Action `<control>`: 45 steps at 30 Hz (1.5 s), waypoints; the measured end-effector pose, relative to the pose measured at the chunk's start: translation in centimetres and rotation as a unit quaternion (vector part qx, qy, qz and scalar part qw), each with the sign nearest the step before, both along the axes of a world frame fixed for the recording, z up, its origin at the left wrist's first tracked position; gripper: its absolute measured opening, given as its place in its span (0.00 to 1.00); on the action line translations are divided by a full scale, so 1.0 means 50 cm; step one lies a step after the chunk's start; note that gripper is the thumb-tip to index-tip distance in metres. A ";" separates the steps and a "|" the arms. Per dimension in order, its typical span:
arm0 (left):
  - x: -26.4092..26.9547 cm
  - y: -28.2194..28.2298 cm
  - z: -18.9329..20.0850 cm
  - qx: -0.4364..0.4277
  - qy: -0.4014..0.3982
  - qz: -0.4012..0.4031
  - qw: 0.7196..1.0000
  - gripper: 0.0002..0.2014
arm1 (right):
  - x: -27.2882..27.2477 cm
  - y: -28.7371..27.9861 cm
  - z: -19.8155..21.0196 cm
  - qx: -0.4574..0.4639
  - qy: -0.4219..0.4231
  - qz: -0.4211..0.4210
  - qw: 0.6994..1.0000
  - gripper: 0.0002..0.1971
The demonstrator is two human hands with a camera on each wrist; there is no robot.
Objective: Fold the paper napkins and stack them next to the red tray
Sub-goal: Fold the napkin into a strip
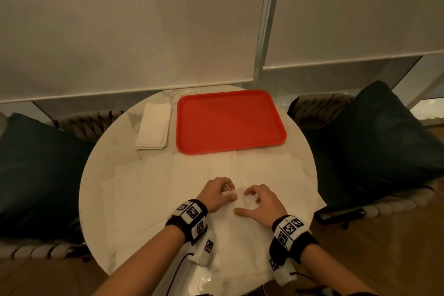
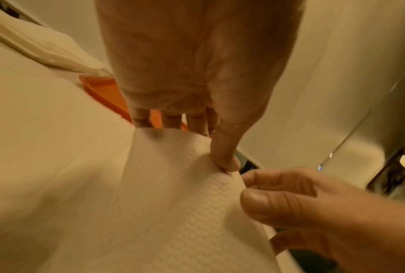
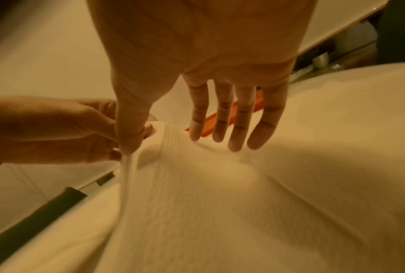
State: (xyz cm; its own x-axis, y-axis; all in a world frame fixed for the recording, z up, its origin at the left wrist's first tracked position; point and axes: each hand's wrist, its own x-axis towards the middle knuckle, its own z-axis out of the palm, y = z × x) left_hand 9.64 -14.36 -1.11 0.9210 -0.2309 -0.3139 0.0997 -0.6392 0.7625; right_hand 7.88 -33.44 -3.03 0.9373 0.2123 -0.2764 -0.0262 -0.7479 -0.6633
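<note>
A white embossed napkin [image 1: 249,202] lies on top of several unfolded napkins [image 1: 149,182] spread over the front of the round table [image 1: 115,142]. My left hand [image 1: 229,192] pinches its lifted edge [image 2: 173,184] between thumb [image 2: 225,157] and fingers. Just to the right, my right hand [image 1: 243,202] takes the same edge between thumb and forefinger, its other fingertips [image 3: 236,144] resting on the paper [image 3: 220,184]. The empty red tray [image 1: 230,122] sits at the back of the table. A stack of folded napkins [image 1: 153,125] lies against the tray's left side.
Woven chairs with dark cushions [image 1: 36,163] [image 1: 374,142] flank the table left and right. A black device [image 1: 336,216] lies on the right seat. Roller blinds [image 1: 134,26] hang close behind the table's far edge. Bare marble shows left of the stack.
</note>
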 end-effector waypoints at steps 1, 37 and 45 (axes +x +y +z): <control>0.000 0.004 0.020 -0.028 -0.014 0.015 0.999 0.05 | -0.002 0.004 0.020 0.005 -0.019 -0.005 1.000 0.31; -0.016 0.242 0.215 -0.354 -0.155 0.359 0.850 0.02 | 0.095 0.358 0.250 0.407 -0.018 -0.019 0.913 0.09; -0.002 0.304 0.180 -0.333 -0.115 0.347 0.869 0.06 | 0.115 0.407 0.210 0.432 0.048 -0.052 0.899 0.12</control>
